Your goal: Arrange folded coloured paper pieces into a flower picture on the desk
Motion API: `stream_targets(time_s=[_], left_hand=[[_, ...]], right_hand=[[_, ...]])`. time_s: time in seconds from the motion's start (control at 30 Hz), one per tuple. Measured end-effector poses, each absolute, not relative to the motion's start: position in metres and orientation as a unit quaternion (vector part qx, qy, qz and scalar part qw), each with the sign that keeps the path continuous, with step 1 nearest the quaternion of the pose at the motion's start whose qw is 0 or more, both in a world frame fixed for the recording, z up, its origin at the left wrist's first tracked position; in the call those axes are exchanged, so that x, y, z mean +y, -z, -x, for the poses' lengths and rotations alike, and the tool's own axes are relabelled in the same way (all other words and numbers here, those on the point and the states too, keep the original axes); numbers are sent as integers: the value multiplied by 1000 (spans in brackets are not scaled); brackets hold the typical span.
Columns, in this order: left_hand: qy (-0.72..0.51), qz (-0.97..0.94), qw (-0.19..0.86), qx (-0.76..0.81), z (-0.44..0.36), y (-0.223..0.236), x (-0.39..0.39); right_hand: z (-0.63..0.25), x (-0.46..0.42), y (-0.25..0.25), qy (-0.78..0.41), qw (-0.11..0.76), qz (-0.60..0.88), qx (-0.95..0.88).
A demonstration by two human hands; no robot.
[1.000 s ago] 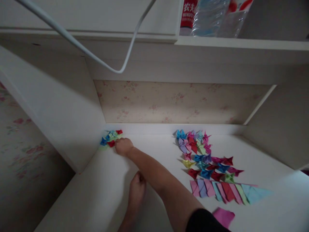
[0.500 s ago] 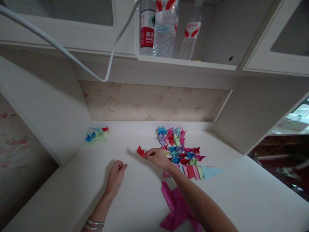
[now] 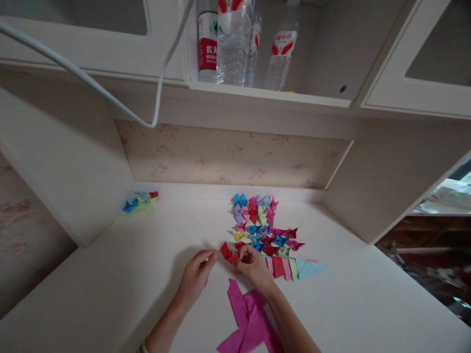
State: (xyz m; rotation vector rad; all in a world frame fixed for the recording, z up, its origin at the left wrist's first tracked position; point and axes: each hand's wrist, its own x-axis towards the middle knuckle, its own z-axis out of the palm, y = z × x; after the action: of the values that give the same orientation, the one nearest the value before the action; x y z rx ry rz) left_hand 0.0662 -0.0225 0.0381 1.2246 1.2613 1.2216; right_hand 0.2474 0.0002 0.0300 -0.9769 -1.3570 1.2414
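Red folded paper piece (image 3: 226, 251) is at the right hand (image 3: 252, 264), off its fingertips on the left, above the white tabletop (image 3: 176, 230) or on it; can't tell which from where I'm standing. Right hand is closed down to a thumb-and-finger pinch on the piece's near right end. Long axis slants from far left to near right, free end out past the pinch. Left hand (image 3: 196, 274) is just beside that free end, fingers half curled, thumb near index, nothing visible in it; looks like a sliver of gap to the paper. Right is nearer, since it has the grip.

Hidden: gripped end, under the fingers. Left part of the strip row (image 3: 290, 268) is behind the right hand. Big magenta folded paper (image 3: 248, 318) runs under the right forearm and off the bottom edge. Far-left pile (image 3: 142, 202) too small to count.
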Motion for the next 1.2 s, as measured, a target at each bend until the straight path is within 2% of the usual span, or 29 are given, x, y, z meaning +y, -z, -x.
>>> stream_targets(time_s=[0.37, 0.67, 1.2], left_hand=[[-497, -528, 461, 512, -58, -26, -20], [-470, -523, 491, 514, -59, -30, -20], [-519, -429, 551, 494, -60, -28, -19]], right_hand=[[-237, -8, -33, -569, 497, 338, -561], [-237, -9, -35, -559, 537, 396, -493], [-236, -7, -31, -517, 474, 426, -572]])
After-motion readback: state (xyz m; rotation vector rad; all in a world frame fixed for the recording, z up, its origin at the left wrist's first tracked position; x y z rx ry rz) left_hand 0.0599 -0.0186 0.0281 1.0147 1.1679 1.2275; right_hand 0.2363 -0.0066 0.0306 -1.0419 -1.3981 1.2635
